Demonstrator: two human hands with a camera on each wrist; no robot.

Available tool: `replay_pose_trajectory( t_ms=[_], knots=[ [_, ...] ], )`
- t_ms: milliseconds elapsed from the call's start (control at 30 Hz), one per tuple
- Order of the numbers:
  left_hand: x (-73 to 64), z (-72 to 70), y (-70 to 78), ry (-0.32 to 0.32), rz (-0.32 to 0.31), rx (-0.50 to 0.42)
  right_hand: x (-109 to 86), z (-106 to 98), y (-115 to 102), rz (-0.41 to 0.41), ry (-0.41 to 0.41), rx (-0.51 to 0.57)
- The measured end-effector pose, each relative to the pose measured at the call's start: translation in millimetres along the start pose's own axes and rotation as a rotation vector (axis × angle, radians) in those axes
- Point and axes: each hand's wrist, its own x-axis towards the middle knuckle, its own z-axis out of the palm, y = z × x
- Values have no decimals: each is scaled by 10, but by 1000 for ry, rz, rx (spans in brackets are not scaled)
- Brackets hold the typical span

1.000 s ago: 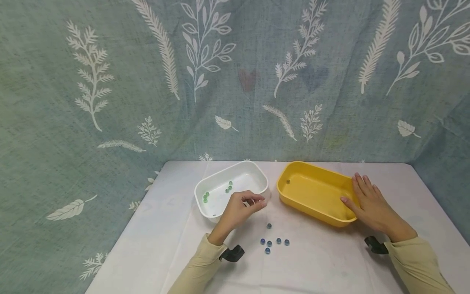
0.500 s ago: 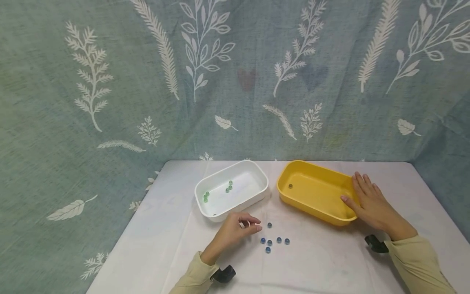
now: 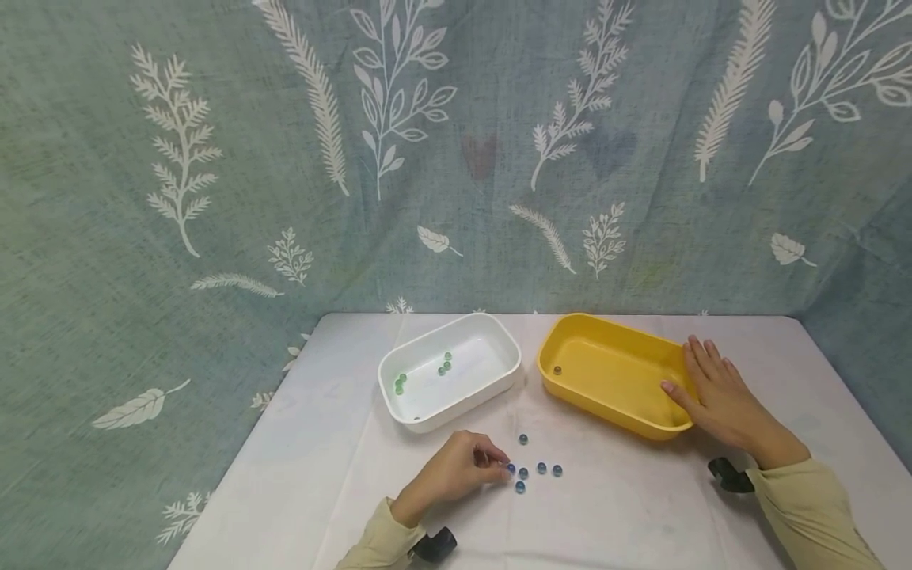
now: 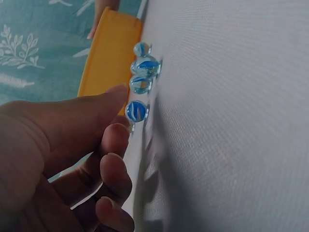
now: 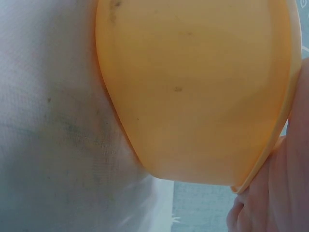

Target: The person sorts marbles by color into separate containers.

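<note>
In the head view, my left hand (image 3: 463, 469) is low over the table, thumb and index fingertips apart on either side of a blue-swirled glass marble (image 4: 136, 111). The left wrist view shows that marble right at the fingertips, with more blue marbles (image 4: 146, 66) beyond it. My right hand (image 3: 723, 396) rests on the right end of a yellow tray (image 3: 613, 405), fingers straight along the rim and thumb over the inside. One dark-looking marble (image 3: 557, 370) lies in the tray's left end. The right wrist view shows mostly the tray's outer wall (image 5: 193, 111).
A white tray (image 3: 463, 408) stands behind the left hand, with several green marbles (image 3: 399, 384) inside. One marble (image 3: 523, 438) lies apart from the blue group, toward the trays. A patterned cloth (image 3: 456, 158) hangs behind the white-covered table (image 3: 606, 514).
My left hand has come down from beside the white tray toward the front, to the leftmost blue marble. The marble in the yellow tray has rolled forward. The right hand stays put.
</note>
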Motion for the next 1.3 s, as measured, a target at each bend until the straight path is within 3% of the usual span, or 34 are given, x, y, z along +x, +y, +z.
replay_pose_trajectory(
  t_ms=[500,733,933,1167,1300],
  knots=[
    [35,56,-5,24,34,88,10,-5,-17,9,-10,-5],
    [50,14,-38,43,-26,78,8,3,-16,2,1,-11],
    [101,-100,-32,108,-43,54,16,-3,-28,12,3,-31],
    [243,-267,70,218,51,14,0,4,-22,16,7,-43],
    [342,-327,142,260,73,8,-3,18,-16,17,5,-42]
  ],
)
